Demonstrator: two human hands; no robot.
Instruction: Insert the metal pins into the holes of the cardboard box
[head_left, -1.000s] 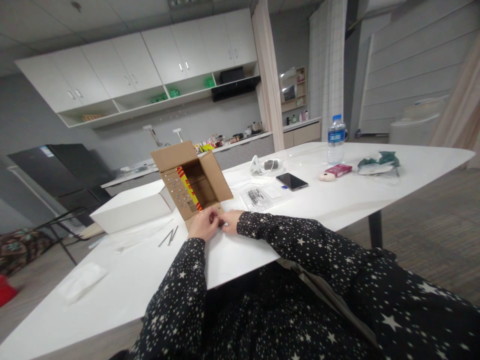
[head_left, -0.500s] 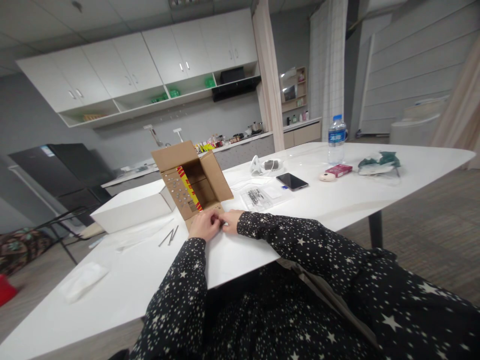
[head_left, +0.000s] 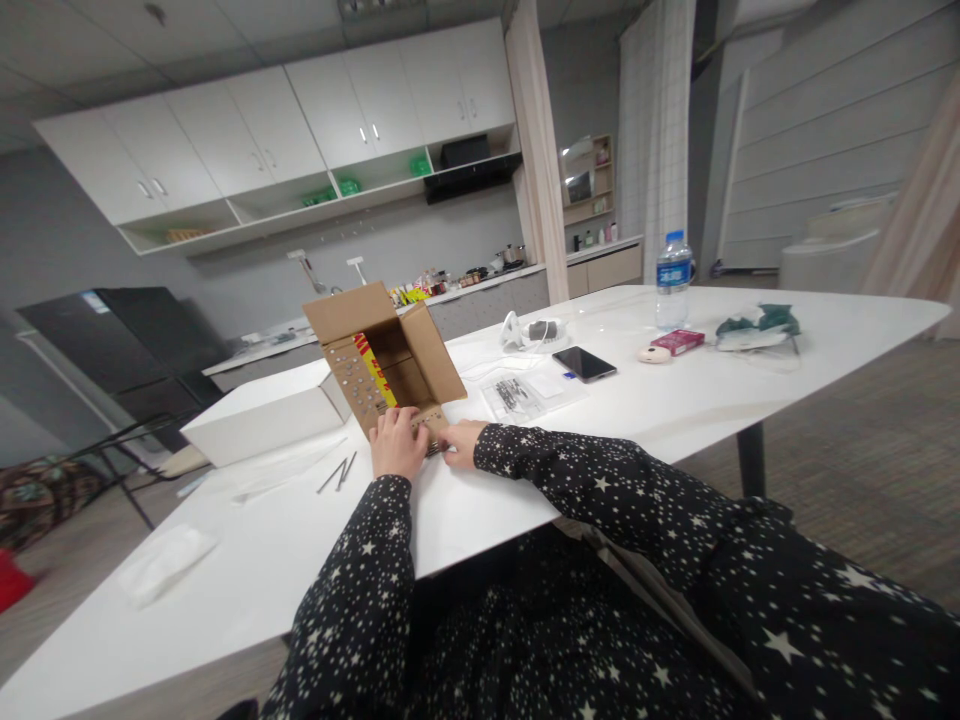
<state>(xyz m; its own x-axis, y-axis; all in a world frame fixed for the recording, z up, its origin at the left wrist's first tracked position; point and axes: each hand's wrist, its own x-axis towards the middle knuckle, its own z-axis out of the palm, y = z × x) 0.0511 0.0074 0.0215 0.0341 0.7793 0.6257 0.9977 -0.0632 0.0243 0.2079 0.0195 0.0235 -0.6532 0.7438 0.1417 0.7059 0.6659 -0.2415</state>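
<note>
An open cardboard box (head_left: 442,362) with its flaps raised stands on the white table (head_left: 480,515). Small shiny round spots dot its left flap, beside a strip of red-and-yellow tape. My left hand (head_left: 396,443) lies on the box's near flap, fingers stretched out and apart. Just to its right, my right hand (head_left: 463,442) has its fingers bent together at the near flap's edge; what they hold, if anything, is too small to name. Tiny dark bits show between the two hands. Left of the box lie two thin metal rods (head_left: 339,473).
A long white box (head_left: 259,420) sits at the left, with a crumpled white sheet (head_left: 166,565) nearer me. To the right are a clear plastic bag (head_left: 517,395), a phone (head_left: 585,363), a white cable device (head_left: 536,332), a water bottle (head_left: 673,285), a pink pack (head_left: 679,342) and a green-and-white bundle (head_left: 759,328).
My left hand has moved away from my right fingertips and up onto the box's near flap, its fingers spreading. My right hand stays in nearly the same place.
</note>
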